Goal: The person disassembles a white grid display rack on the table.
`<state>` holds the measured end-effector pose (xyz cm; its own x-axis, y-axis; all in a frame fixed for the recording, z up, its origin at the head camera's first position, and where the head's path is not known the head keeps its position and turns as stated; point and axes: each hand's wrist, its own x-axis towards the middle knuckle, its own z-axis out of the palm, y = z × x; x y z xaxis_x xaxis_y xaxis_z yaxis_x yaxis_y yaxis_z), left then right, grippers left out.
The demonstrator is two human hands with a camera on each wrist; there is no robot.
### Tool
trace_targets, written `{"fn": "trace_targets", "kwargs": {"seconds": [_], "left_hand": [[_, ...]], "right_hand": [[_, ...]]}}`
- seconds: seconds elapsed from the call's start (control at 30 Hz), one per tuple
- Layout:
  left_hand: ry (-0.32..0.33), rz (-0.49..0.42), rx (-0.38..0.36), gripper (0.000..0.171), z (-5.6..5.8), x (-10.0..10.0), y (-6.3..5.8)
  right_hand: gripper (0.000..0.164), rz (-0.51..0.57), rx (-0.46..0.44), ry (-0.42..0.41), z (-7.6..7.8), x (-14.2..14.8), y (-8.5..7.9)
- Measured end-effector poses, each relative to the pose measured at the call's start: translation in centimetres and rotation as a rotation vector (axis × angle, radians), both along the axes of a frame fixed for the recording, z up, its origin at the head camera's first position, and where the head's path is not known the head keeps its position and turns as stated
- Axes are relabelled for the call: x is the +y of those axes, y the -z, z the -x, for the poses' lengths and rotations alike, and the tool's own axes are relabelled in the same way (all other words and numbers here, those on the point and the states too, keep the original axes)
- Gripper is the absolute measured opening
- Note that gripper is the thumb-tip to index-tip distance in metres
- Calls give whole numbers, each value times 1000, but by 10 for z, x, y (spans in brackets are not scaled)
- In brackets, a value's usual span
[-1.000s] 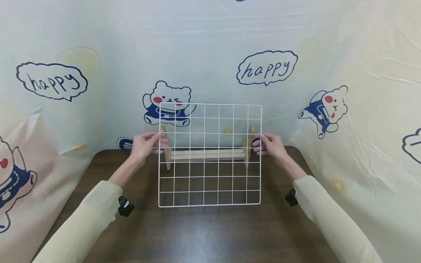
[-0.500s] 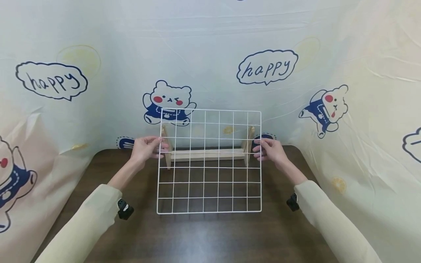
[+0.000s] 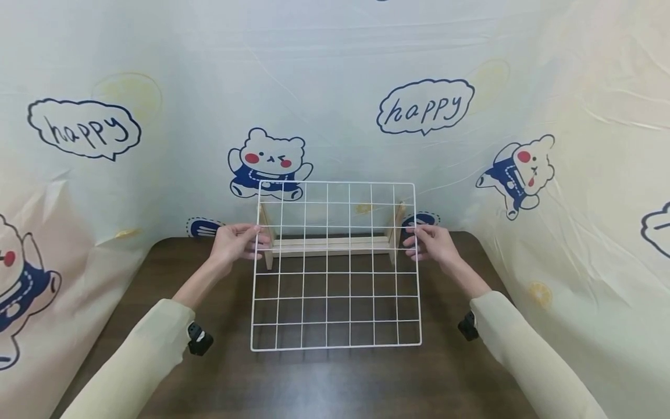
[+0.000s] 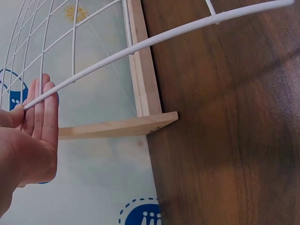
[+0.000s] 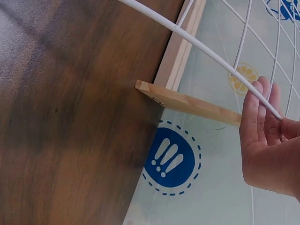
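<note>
A rectangular white wire grid (image 3: 327, 273) of square openings, its corners rounded, is held by both side edges, tilted with its top leaning away, before a pale wooden stand (image 3: 315, 243).

Bench (image 3: 324, 384): dark brown top with wood grain, far corners rounded; a pale patch of reflected light lay on its near part, and dim shadow streaks crossed it in both wrist views. Directly on it, at the far edge: one pale wooden stand (image 3: 338, 242), upright. Its left side panel (image 4: 112, 129) and right side panel (image 5: 197, 106) stood well apart, joined low down by slats that ran side to side, roughly parallel to the bench's back edge.
</note>
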<state>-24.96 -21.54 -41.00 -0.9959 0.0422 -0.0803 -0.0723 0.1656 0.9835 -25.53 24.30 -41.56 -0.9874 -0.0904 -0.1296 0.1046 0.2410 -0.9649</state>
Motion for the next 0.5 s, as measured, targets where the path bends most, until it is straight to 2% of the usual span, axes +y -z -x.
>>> {"fn": "trace_targets", "kwargs": {"seconds": [0.37, 0.5], "left_hand": [[28, -56, -45, 40, -12, 2, 7], [27, -57, -44, 39, -13, 1, 15]], "right_hand": [[37, 51, -39, 18, -8, 2, 13], [37, 55, -47, 22, -11, 2, 14]]}}
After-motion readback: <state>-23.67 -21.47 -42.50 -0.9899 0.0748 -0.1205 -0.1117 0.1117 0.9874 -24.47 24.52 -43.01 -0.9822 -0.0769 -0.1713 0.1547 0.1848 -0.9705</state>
